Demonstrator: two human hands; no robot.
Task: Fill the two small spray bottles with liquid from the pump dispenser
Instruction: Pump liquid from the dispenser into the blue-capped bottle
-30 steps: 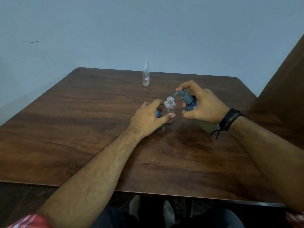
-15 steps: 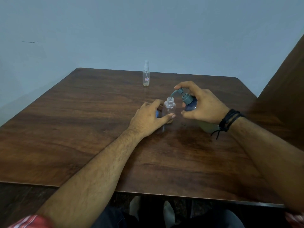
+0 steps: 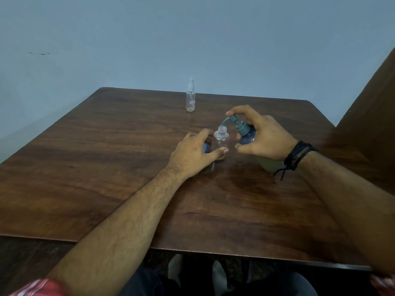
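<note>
Clear plastic, uncapped and upright, the near spray bottle [image 3: 220, 140] stood mid-table [image 3: 106, 167], left hand [image 3: 193, 154] gripping it, a little amber liquid at its base. Right hand [image 3: 263, 135] clasped the tilted pump dispenser [image 3: 243, 130], nozzle pointing left over the neck. Second spray bottle [image 3: 190, 97] stood capped, far back.

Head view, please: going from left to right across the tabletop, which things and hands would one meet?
Capped spray bottle at the far edge → left hand → open small bottle it holds → pump dispenser → right hand gripping it → black wristband.
</note>
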